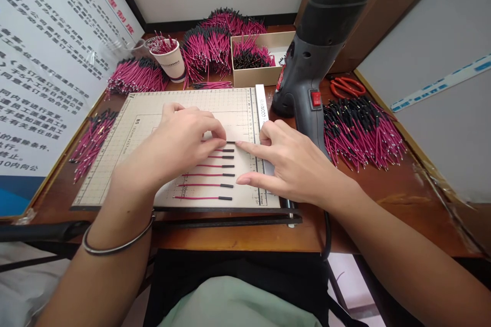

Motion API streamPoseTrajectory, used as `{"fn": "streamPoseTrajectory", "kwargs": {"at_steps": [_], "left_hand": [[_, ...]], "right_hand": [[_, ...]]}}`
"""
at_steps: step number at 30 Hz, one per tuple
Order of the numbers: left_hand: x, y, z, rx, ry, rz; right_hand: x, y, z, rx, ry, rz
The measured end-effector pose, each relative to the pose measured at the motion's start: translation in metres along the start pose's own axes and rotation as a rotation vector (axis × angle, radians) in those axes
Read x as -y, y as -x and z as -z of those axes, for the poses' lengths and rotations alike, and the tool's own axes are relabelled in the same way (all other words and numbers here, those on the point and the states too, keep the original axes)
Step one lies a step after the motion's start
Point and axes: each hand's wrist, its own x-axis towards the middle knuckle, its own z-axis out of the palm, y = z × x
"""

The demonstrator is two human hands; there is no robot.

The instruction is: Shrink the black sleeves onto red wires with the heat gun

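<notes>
A beige gridded board (126,163) lies on the wooden desk in front of me. Several red wires with black sleeved ends (209,185) lie on it in a parallel row. My left hand (180,138) rests on the board, its fingertips pinching the topmost wire (230,142) at its black end. My right hand (287,158) rests to the right, index finger pointing at that black end and touching the board near the ruler strip (262,107).
A grey heat gun (307,76) stands upright behind my right hand. Piles of red wires lie at right (360,133), left (92,138) and back (207,48). A paper cup (171,61), a cardboard box (255,76) and red scissors (347,87) sit behind.
</notes>
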Motion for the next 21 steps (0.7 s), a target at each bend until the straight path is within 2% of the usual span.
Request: {"fn": "streamPoseTrajectory", "kwargs": {"at_steps": [5,13,21], "left_hand": [[-0.003,0.000,0.002,0.026,-0.016,0.049],[0.000,0.002,0.000,0.014,-0.048,0.047],[-0.001,0.015,-0.003,-0.138,0.036,0.049]], "right_hand": [[0.000,0.000,0.000,-0.011,0.014,0.000],[-0.001,0.001,0.000,-0.032,0.024,0.025],[0.001,0.001,0.001,-0.040,-0.024,0.022]]}}
